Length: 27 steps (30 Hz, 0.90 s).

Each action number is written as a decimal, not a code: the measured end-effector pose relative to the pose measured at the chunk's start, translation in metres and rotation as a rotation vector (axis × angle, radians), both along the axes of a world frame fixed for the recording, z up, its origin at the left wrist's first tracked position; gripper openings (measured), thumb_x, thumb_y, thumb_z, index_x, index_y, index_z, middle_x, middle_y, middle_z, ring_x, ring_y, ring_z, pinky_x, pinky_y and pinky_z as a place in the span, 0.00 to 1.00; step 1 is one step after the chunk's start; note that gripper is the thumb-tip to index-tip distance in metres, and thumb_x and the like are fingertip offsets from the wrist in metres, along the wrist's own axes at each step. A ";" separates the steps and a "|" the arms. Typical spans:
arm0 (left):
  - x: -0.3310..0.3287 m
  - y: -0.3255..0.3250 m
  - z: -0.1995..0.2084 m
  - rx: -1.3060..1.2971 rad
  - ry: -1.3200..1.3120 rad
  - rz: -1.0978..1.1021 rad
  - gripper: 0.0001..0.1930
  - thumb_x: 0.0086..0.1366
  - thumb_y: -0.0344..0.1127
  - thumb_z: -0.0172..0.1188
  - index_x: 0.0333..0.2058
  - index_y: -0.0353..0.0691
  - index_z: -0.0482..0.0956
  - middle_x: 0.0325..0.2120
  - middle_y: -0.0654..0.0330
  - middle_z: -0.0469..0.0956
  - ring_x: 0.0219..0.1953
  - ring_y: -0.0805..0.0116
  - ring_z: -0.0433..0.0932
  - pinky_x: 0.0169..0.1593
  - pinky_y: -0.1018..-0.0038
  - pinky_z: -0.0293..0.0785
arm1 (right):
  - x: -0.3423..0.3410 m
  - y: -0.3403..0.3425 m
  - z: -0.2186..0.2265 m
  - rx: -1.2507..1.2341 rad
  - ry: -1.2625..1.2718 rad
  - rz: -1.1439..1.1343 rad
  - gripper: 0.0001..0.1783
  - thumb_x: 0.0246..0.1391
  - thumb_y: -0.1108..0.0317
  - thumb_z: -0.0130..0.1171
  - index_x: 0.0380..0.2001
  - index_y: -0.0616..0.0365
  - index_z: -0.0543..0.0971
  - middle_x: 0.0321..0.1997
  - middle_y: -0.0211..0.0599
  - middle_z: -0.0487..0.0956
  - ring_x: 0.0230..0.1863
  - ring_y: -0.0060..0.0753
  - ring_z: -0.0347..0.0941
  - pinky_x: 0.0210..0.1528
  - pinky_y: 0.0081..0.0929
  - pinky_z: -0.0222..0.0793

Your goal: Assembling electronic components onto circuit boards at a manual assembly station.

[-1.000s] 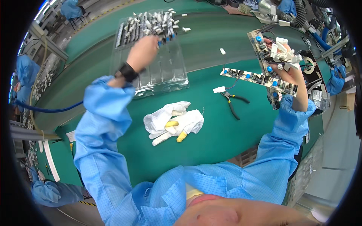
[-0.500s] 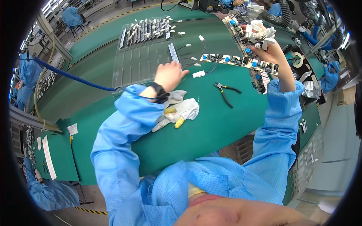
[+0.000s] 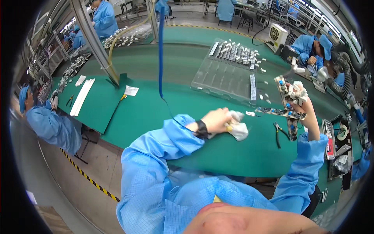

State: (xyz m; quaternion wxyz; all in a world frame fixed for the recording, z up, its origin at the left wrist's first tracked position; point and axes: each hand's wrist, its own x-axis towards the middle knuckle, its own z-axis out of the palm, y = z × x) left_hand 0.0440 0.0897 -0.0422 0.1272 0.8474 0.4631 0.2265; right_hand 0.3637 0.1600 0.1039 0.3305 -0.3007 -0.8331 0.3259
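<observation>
My left hand, a black band at its wrist, has its fingers curled onto a bunched pair of white work gloves with yellowish fingertips on the green bench mat. My right hand is raised at the right, closed on a bundle of circuit boards with blue and black parts. Wires with white plugs bunch up at its fingers. One board lies crosswise below the hand, and others hang at an angle. Between the two hands, diagonal cutters with black handles lie on the mat.
A clear plastic tray holds rows of boards with white plugs at its far end. A single board strip lies along its right side. A blue hose hangs down in front. A parts box stands right. Co-workers sit around.
My view has swung left, so the bench appears shifted right. My left hand has come down from beside the tray onto the gloves and closed. My right hand still holds the boards.
</observation>
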 end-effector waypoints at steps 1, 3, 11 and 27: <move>-0.015 -0.004 0.007 -0.023 -0.017 0.048 0.18 0.48 0.40 0.63 0.40 0.49 0.77 0.32 0.53 0.72 0.36 0.53 0.74 0.38 0.61 0.73 | -0.006 0.002 -0.006 0.124 -0.028 0.028 0.30 0.51 0.81 0.52 0.59 0.62 0.61 0.58 0.34 0.67 0.53 0.22 0.64 0.54 0.20 0.59; -0.057 -0.009 0.020 -0.084 -0.062 0.018 0.20 0.47 0.37 0.63 0.43 0.48 0.78 0.33 0.51 0.76 0.37 0.53 0.75 0.41 0.63 0.73 | -0.022 -0.001 -0.008 0.222 -0.047 0.095 0.30 0.52 0.79 0.53 0.59 0.62 0.59 0.60 0.35 0.66 0.54 0.22 0.63 0.54 0.20 0.59; -0.141 -0.067 0.026 0.326 0.390 0.708 0.30 0.48 0.40 0.68 0.51 0.42 0.70 0.50 0.49 0.66 0.50 0.52 0.69 0.49 0.63 0.68 | -0.093 0.001 -0.024 0.495 -0.045 0.444 0.24 0.53 0.77 0.51 0.55 0.62 0.63 0.55 0.39 0.65 0.52 0.35 0.64 0.55 0.26 0.60; -0.009 -0.052 -0.011 -0.215 -0.235 -0.023 0.16 0.49 0.41 0.67 0.38 0.46 0.78 0.41 0.60 0.64 0.49 0.61 0.63 0.53 0.66 0.58 | -0.099 -0.038 -0.067 0.198 -0.176 0.470 0.27 0.47 0.79 0.53 0.53 0.60 0.63 0.51 0.44 0.65 0.53 0.45 0.63 0.56 0.34 0.59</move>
